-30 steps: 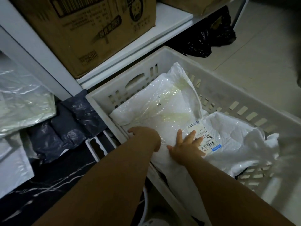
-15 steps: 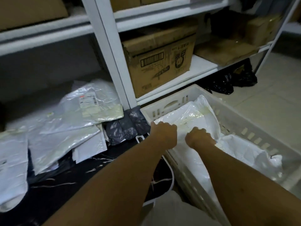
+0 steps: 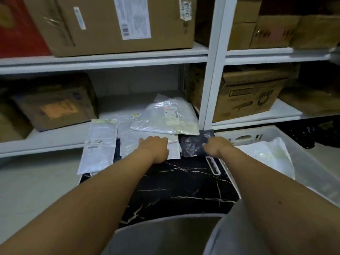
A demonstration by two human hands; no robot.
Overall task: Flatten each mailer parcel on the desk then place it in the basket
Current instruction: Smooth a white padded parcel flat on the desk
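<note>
Both hands reach forward over the black marble desk (image 3: 176, 188) to the heap of mailers at its far edge. The left hand (image 3: 154, 147) lies palm-down on a white mailer (image 3: 147, 142), fingers spread. The right hand (image 3: 214, 147) rests on the dark mailer (image 3: 193, 146) just beside it; whether its fingers pinch the film I cannot tell, the frame being blurred. That dark parcel lies straight ahead of the right hand, its long axis running roughly away from the person, so the right hand is nearer. The basket (image 3: 312, 159) stands to the right, already holding 1 white parcel (image 3: 266, 155). 0.5 s ago both hands were inside the basket on that parcel; now they are over the desk.
</note>
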